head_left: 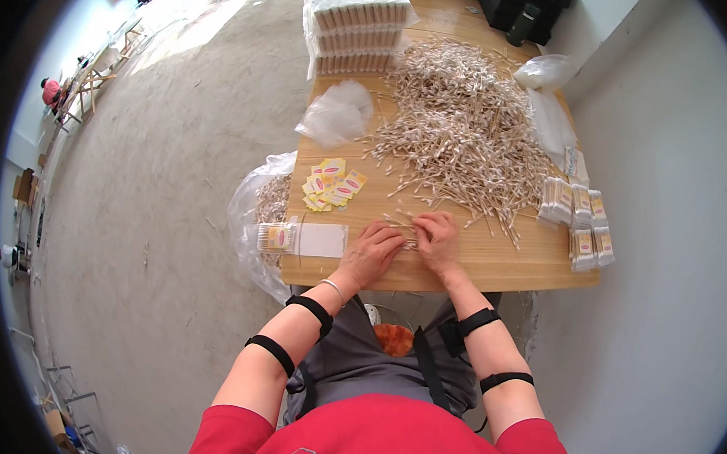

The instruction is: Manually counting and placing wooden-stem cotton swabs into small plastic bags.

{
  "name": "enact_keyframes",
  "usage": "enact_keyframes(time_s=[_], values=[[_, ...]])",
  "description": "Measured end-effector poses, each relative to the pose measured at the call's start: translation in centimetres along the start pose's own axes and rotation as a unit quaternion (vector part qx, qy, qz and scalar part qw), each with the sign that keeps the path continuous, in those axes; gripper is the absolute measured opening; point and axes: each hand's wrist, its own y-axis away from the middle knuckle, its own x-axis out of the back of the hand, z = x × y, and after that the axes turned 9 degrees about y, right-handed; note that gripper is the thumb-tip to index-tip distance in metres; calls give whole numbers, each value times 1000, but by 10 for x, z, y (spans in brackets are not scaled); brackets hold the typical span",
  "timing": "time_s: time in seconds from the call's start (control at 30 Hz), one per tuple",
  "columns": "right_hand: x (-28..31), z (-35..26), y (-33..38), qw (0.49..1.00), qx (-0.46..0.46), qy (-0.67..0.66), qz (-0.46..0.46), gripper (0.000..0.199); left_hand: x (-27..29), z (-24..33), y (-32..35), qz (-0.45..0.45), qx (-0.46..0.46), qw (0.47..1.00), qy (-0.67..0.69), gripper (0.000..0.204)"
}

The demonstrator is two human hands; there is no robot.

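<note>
Near the front edge of the wooden table, my left hand (372, 251) and my right hand (436, 241) face each other, fingers curled inward. Between them lies a small bunch of cotton swabs (411, 245), gripped from both sides; the fingers partly hide it. A few loose swabs (397, 219) lie just beyond my fingertips. Left of my left hand is a flat white rectangle (323, 240), and beside it a filled clear pack of swabs (276, 237) with a yellow-and-red label. Yellow and white label cards (333, 185) are spread in a loose pile farther back.
A large heap of cotton swabs (462, 108) covers the table's far middle. Stacked wrapped bundles (357, 31) stand at the far left, with clear bags (335, 113) before them. Finished packs (582, 211) sit by the right edge. A swab-filled plastic sack (253, 199) stands left of the table.
</note>
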Motion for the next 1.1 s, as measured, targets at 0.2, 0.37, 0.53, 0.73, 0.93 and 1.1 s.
enact_keyframes(time_s=[0.2, 0.37, 0.53, 0.73, 0.93, 1.1], values=[[8, 18, -8, 992, -63, 81, 70, 13, -1, -2, 0, -10, 4, 1000, -17, 17], [13, -2, -7, 976, -54, 189, 90, 14, -2, 0, 1, 16, 18, 999, -22, 17], [5, 2, 2, 992, -36, 122, 17, 11, -3, 1, -2, 7, 18, 999, -35, 17], [11, -6, -7, 988, -11, 151, 38, 10, 0, 0, 2, 11, 21, 999, -29, 16], [-1, -10, -7, 989, -29, 140, -31, 8, 0, 2, -1, 14, 43, 999, -8, 22], [-8, -17, -7, 985, -42, 156, -65, 7, 1, 1, -1, 79, 118, 988, 53, 30]])
